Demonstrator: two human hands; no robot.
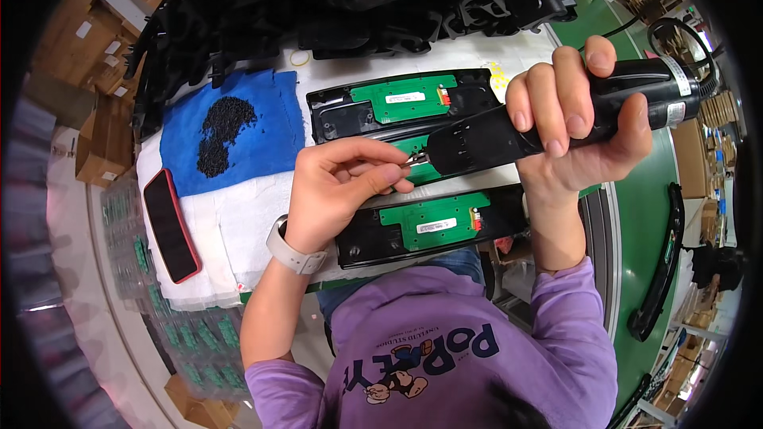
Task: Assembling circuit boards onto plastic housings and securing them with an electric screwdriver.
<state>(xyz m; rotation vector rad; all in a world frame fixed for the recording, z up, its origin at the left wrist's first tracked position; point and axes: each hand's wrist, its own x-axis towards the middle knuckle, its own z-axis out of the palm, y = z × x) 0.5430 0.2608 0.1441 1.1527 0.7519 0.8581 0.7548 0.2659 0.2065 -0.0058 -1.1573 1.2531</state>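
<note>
My right hand (576,111) is wrapped round a black electric screwdriver (628,95), held nearly level with its tip toward the left. At its metal tip, the thumb and fingers of my left hand (350,171) are pinched together; what sits between them is too small to make out. Under the tool lies a black panel with a green circuit board (411,145), mostly hidden by my hands and the driver. Beyond it is a like panel with a green board (405,99), and nearer me another panel with a board (429,224).
A blue cloth (274,123) bears a pile of small black screws (226,127). A red-cased phone (172,226) lies at the table's left edge. Black plastic parts (358,8) are heaped at the back. Trays of green boards (203,342) stand lower left, cardboard boxes (79,32) farther left.
</note>
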